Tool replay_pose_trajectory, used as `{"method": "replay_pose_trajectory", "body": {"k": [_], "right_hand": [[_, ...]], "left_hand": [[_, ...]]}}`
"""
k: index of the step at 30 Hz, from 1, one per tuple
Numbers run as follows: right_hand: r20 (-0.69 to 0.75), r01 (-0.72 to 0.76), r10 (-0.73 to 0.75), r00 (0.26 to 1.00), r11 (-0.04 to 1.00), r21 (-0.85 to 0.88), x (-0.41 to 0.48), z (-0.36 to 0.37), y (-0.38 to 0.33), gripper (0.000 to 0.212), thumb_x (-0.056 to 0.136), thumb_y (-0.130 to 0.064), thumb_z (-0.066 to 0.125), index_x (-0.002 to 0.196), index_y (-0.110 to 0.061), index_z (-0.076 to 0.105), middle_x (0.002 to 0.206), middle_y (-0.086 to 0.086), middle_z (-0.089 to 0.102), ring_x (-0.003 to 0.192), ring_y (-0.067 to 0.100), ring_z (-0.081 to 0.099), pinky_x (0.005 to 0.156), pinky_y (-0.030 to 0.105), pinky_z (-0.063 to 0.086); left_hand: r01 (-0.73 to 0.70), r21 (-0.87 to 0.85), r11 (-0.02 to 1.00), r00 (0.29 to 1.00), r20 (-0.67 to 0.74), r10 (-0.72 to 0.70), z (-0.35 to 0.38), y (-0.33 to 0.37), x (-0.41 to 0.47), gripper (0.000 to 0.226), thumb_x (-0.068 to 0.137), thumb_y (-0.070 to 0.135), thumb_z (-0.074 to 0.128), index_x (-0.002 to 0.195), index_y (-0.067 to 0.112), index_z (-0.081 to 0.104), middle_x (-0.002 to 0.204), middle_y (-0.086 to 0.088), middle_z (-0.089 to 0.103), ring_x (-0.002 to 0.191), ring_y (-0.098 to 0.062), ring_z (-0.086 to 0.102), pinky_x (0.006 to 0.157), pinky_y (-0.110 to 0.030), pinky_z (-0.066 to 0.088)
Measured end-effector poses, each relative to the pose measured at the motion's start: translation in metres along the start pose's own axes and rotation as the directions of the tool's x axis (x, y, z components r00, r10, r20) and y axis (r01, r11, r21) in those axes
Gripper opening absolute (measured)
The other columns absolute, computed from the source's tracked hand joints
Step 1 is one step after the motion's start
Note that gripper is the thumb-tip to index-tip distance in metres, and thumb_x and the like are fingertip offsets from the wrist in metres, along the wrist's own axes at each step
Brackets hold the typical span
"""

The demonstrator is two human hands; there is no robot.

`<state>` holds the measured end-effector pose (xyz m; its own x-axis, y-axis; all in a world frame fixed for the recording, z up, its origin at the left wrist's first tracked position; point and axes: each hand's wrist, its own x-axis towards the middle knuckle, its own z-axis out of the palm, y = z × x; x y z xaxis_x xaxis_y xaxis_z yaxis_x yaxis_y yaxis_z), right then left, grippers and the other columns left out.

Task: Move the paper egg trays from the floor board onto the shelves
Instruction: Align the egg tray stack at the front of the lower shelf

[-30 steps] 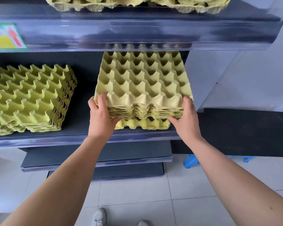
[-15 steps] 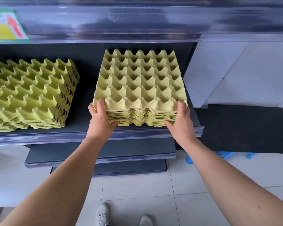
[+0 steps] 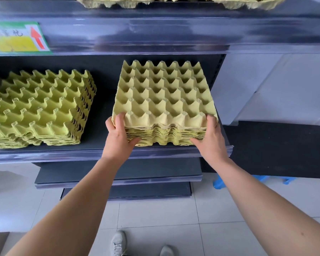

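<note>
Tray stack (image 3: 163, 100) lowered onto shelf (image 3: 98, 144), another stack (image 3: 39, 109) at left

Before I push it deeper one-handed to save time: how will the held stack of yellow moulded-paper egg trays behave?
Probably light: the left hand and right hand hold the stack of yellow moulded-paper egg trays by its front corners only. Nested cups likely stop layers sliding apart. Thin wavy edges look crushable; an off-centre push may twist it.
</note>
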<state>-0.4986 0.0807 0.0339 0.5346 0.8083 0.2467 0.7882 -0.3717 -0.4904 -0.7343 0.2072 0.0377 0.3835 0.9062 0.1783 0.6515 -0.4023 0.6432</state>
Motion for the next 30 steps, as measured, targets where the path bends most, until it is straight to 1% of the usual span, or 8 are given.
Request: {"method": "replay_pose_trajectory", "body": {"k": [9,13,16,20,23,25,27,30], "right_hand": [[-0.04,0.008,-0.01,0.999,0.999,-0.043,-0.003,0.009,0.0,0.08,0.071,-0.021,0.081,0.131,-0.013,0.029,0.118,0.017,0.049,0.099,0.031,0.052,0.081,0.038,0.046],[-0.01,-0.009,0.008,1.0,0.996,-0.083,-0.007,0.015,-0.003,0.079,0.074,-0.022,0.079,0.133,-0.011,0.027,0.116,0.019,0.047,0.091,0.033,0.054,0.071,0.031,0.042],[0.046,-0.033,0.037,0.998,0.996,-0.082,-0.002,0.013,-0.004,0.08,0.076,-0.028,0.077,0.134,-0.011,0.025,0.118,0.022,0.043,0.084,0.036,0.058,0.063,0.03,0.039],[0.112,-0.041,0.045,0.993,0.998,-0.045,0.008,0.004,-0.003,0.083,0.075,-0.044,0.074,0.133,-0.013,0.023,0.122,0.021,0.041,0.088,0.036,0.057,0.064,0.031,0.039],[0.116,-0.056,0.072,0.991,0.99,-0.13,0.013,-0.003,-0.005,0.085,0.072,-0.056,0.071,0.133,-0.015,0.028,0.145,0.026,0.02,0.118,0.043,0.048,0.087,0.041,0.045],[0.012,0.008,-0.006,1.0,0.985,-0.174,0.017,-0.008,-0.007,0.084,0.069,-0.062,0.069,0.132,-0.018,0.036,0.154,0.02,0.005,0.136,0.04,0.027,0.108,0.048,0.03],[-0.022,0.109,-0.115,0.993,0.975,-0.194,0.023,-0.014,-0.01,0.085,0.069,-0.065,0.063,0.135,-0.017,0.038,0.155,0.017,0.011,0.142,0.035,0.017,0.115,0.05,0.018],[0.055,0.133,-0.127,0.99,0.984,-0.121,0.029,-0.022,-0.013,0.088,0.071,-0.065,0.062,0.139,-0.016,0.034,0.156,0.014,0.015,0.144,0.029,0.014,0.117,0.043,0.016]], "left_hand": [[-0.005,0.017,1.0,1.0,0.009,0.005,0.0,-0.008,0.002,0.083,0.077,0.016,0.078,0.138,0.014,0.023,0.138,-0.016,0.023,0.085,-0.023,0.044,0.076,-0.034,0.044],[0.006,0.034,0.999,0.999,0.047,-0.007,0.002,-0.01,0.003,0.082,0.079,0.017,0.076,0.139,0.014,0.02,0.139,-0.018,0.019,0.082,-0.026,0.048,0.078,-0.033,0.044],[0.024,0.07,0.997,0.996,0.079,-0.029,0.001,-0.007,0.005,0.08,0.081,0.027,0.074,0.139,0.015,0.019,0.138,-0.019,0.02,0.073,-0.03,0.052,0.072,-0.036,0.049],[0.034,0.08,0.996,0.996,0.081,-0.041,-0.002,0.002,0.007,0.076,0.083,0.04,0.069,0.137,0.013,0.023,0.137,-0.021,0.024,0.071,-0.032,0.055,0.069,-0.032,0.044],[0.026,0.163,0.986,0.998,0.05,-0.034,-0.007,0.003,0.011,0.07,0.08,0.053,0.065,0.128,0.015,0.033,0.143,-0.022,0.021,0.11,-0.042,0.052,0.084,-0.044,0.048],[-0.02,0.239,0.971,1.0,0.006,0.019,-0.012,0.001,0.015,0.074,0.073,0.061,0.068,0.128,0.019,0.038,0.153,-0.016,0.007,0.136,-0.039,0.029,0.104,-0.049,0.038],[-0.063,0.266,0.962,0.998,0.034,0.056,-0.018,0.002,0.02,0.087,0.068,0.067,0.069,0.137,0.024,0.037,0.157,-0.01,0.003,0.142,-0.032,0.019,0.113,-0.045,0.027],[-0.065,0.247,0.967,0.998,0.033,0.059,-0.024,0.008,0.026,0.091,0.066,0.074,0.063,0.138,0.025,0.04,0.154,-0.008,0.018,0.132,-0.03,0.038,0.104,-0.043,0.04]]}}
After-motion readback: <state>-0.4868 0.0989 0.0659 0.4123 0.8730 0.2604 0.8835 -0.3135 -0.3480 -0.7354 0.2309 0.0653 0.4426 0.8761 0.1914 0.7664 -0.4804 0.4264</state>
